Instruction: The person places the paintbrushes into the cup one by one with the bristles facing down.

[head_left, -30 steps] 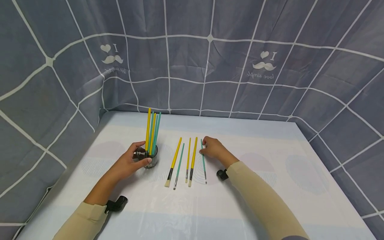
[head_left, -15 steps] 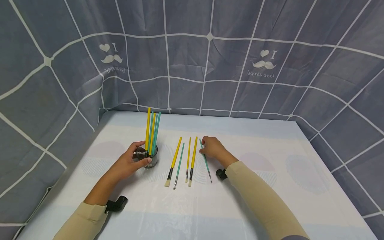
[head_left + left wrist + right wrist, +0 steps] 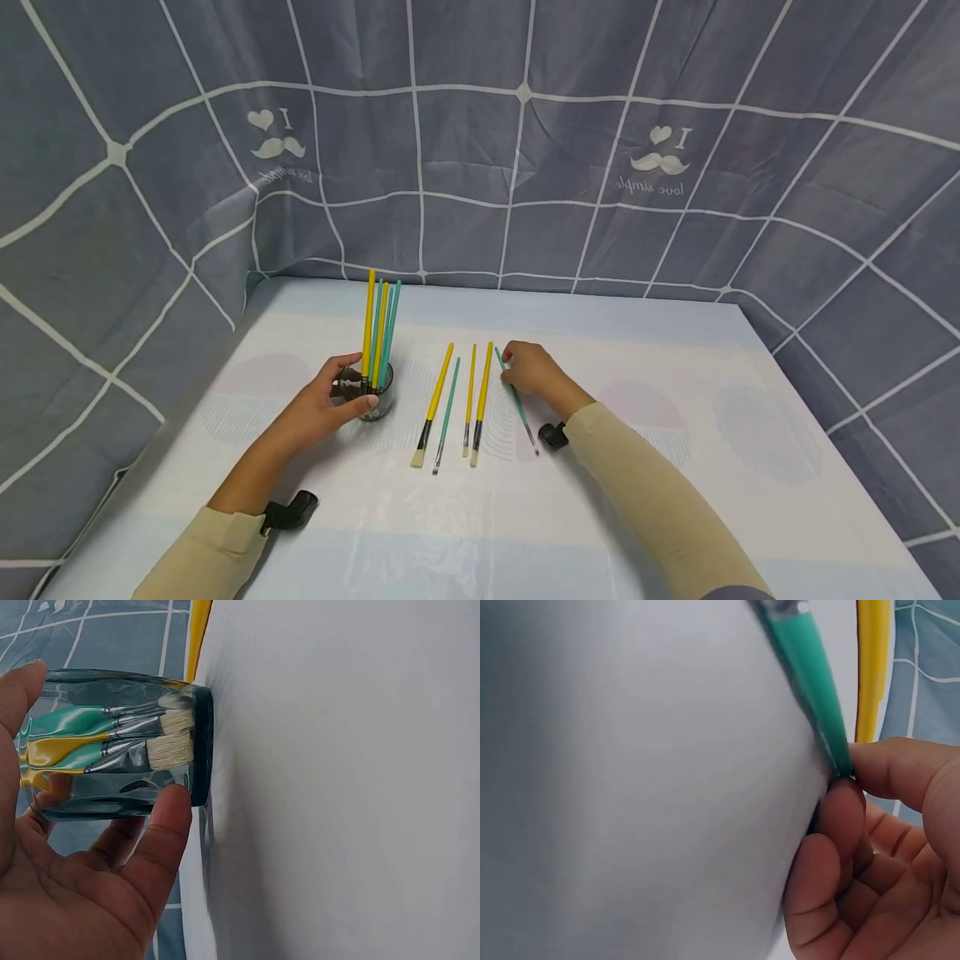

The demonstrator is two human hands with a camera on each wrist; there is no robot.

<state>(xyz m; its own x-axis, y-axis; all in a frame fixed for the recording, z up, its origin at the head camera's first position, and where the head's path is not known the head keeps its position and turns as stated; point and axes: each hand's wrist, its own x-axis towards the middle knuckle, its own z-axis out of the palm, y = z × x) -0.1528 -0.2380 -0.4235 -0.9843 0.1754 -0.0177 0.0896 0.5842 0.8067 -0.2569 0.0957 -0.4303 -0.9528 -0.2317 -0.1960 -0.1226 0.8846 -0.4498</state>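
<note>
My left hand [image 3: 330, 404] grips a dark clear glass [image 3: 127, 799] around its side. Several yellow and green paintbrushes [image 3: 381, 333] stand in the glass, bristles down at its base. With thumb and fingertips, my right hand [image 3: 532, 368] pinches a thin green paintbrush [image 3: 814, 682] by its handle. That brush slants on the table, its tip [image 3: 536, 452] pointing toward me and to the right. Just left of it lie a thick yellow paintbrush [image 3: 483, 400] and a thin yellow one [image 3: 470, 396].
Further left on the white table [image 3: 375, 533] lie another green paintbrush [image 3: 447, 412] and a wide yellow paintbrush [image 3: 435, 400]. A grey curtain with white lines [image 3: 465, 150] hangs behind the table and along both sides.
The green brush in my right hand has turned: its bristle end swung right and its handle end moved slightly left. My left hand stays on the glass.
</note>
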